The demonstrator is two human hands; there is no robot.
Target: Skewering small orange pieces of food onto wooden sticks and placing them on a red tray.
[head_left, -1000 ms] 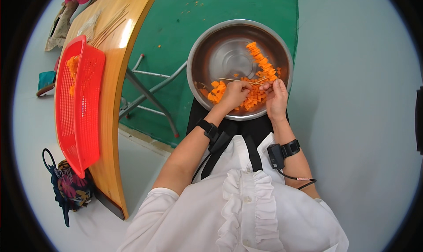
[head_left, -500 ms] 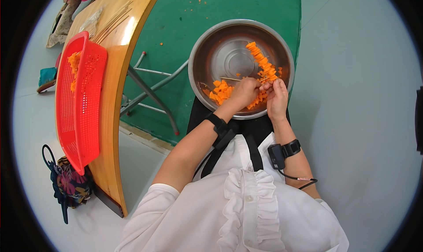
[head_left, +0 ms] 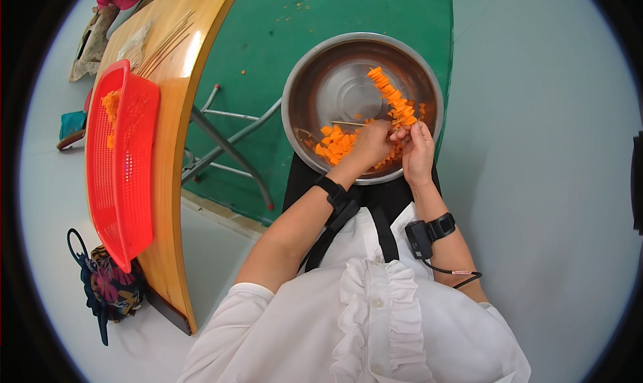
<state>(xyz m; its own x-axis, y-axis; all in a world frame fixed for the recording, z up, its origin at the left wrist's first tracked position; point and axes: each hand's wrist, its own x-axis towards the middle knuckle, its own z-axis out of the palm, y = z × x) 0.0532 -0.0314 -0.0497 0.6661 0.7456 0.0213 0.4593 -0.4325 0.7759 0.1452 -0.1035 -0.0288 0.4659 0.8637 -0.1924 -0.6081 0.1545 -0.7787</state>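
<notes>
A skewer threaded with a row of orange carrot pieces [head_left: 392, 95] slants over the steel bowl [head_left: 295, 68] on my lap. At its near end, my right hand [head_left: 418, 152] pinches with thumb and fingers by the lowest pieces. My left hand [head_left: 372, 143] is closed beside it, its fingertips meeting the skewer's near end. A thin stick [head_left: 347, 122] juts left from behind my left hand; whether that hand grips it I cannot tell. Loose carrot pieces [head_left: 333, 144] lie in the bowl's near left part, with more partly hidden under my hands.
To the left is a wooden table [head_left: 175, 249] with a red perforated basket [head_left: 137, 182] holding orange pieces. Thin sticks [head_left: 167, 41] and a clear plastic bag [head_left: 136, 43] lie behind it. Metal table legs [head_left: 231, 142] stand on the green mat [head_left: 261, 21]. A patterned bag [head_left: 110, 282] hangs by the table.
The view has shifted slightly. Both hands stay together at the near end of the carrot skewer, with hardly any movement between them.
</notes>
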